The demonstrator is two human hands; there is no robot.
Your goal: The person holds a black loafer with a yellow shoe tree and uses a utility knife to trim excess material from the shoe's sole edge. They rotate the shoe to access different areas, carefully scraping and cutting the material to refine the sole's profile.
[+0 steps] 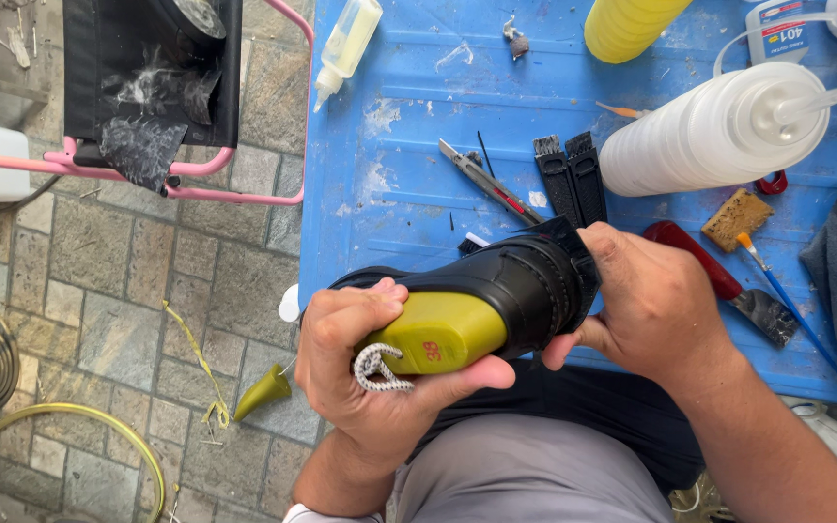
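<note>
A black leather shoe [511, 286] on a yellow-green plastic shoe last [438, 334] lies sideways in front of me, over the near edge of a blue table [409, 184]. My left hand [365, 373] wraps around the heel end of the last, where a white braided cord loop [372, 368] sticks out. My right hand [656, 310] grips the toe end of the shoe, fingers curled over a black strip [581, 254] at its tip.
On the table lie a utility knife [484, 181], two black ridged strips [573, 174], a white ribbed bottle [719, 131], a yellow bottle [627, 24], a glue bottle [346, 44], a sponge [738, 218], a brush [787, 295] and a red-handled scraper [719, 281]. A pink-framed chair [152, 87] stands at left on stone paving.
</note>
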